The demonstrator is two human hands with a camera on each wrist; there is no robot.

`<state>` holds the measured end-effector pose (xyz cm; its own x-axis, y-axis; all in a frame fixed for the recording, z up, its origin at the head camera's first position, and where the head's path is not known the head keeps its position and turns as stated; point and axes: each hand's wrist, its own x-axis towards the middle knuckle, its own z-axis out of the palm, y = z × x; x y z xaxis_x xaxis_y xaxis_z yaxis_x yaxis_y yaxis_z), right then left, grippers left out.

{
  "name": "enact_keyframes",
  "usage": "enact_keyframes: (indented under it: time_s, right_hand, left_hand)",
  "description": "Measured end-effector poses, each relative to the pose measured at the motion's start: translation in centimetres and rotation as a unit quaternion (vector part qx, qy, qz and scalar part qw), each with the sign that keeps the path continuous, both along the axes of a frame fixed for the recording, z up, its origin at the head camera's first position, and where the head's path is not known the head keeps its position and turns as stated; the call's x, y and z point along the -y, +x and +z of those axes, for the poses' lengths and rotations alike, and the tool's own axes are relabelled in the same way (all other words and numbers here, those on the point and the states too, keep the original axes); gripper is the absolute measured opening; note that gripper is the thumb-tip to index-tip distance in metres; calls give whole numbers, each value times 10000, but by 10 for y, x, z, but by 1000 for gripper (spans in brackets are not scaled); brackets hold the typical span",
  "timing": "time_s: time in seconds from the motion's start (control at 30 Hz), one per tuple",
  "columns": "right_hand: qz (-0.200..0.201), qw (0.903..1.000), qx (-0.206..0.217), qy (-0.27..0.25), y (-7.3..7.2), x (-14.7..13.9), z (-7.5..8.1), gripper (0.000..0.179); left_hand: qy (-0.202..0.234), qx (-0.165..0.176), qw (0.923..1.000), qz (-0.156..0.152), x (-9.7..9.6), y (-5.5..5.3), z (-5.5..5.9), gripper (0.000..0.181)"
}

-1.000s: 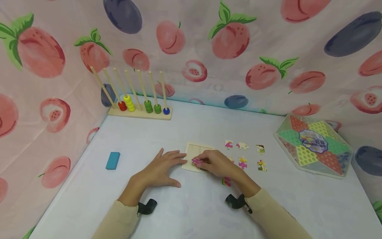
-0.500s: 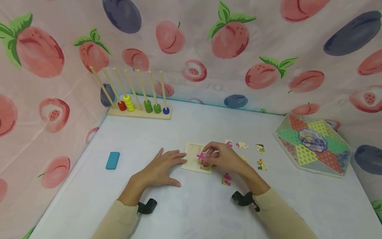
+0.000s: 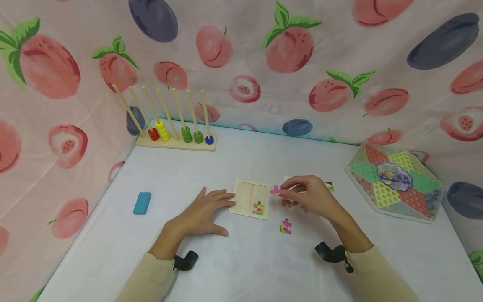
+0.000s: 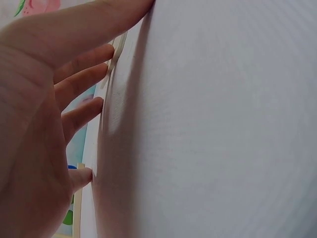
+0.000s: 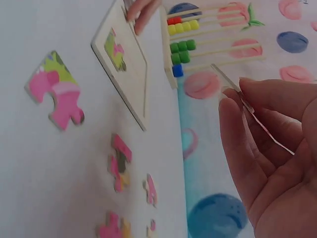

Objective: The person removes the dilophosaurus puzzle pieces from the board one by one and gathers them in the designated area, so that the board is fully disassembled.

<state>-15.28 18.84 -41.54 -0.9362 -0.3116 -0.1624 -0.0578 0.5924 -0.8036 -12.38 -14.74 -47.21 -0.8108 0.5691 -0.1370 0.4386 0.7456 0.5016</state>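
Observation:
A small wooden puzzle tray (image 3: pixel 243 195) lies mid-table, with one pink, yellow and green puzzle piece (image 3: pixel 258 208) in its lower right corner. My left hand (image 3: pixel 203 213) spreads flat beside it, fingertips right at the tray's left edge. Just right of the tray, my right hand (image 3: pixel 311 196) pinches a pink puzzle piece (image 3: pixel 276 191) between thumb and fingers, raised over the table. The right wrist view shows this held piece edge-on. Several loose pieces lie under and behind the right hand, partly hidden; another loose piece (image 3: pixel 286 226) lies in front of it.
A wooden bead abacus (image 3: pixel 177 144) with upright rods stands at the back left. A blue block (image 3: pixel 142 203) lies on the left. On the right sits a hexagonal game box (image 3: pixel 394 180). Fruit-print cloth (image 3: pixel 245 50) hangs behind the white table.
My right hand has moved right, off the tray, with the pink puzzle piece still pinched. The piece in the tray's corner is now fully uncovered. My left hand stays put.

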Motion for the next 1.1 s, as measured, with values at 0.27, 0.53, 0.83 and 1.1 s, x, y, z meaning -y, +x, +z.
enact_keyframes:
  time_s: [0.27, 0.53, 0.83, 1.1]
  right_hand:
    - [-310, 9989, -313, 167, 20, -39, 5, 22]
    - [-457, 9987, 200, 110, 43, -63, -7, 26]
    - [-689, 9931, 918, 243, 60, -70, -22, 30]
    - [-776, 9898, 1091, 494, 67, -65, -35, 24]
  left_hand:
    - [-18, 11, 10000, 4, 0, -1, -2, 82]
    - [18, 22, 10000, 3, 0, 0, 0, 82]
    - [-1, 5, 10000, 17, 0, 0, 0, 82]
    - [38, -3, 10000, 1, 0, -1, -1, 82]
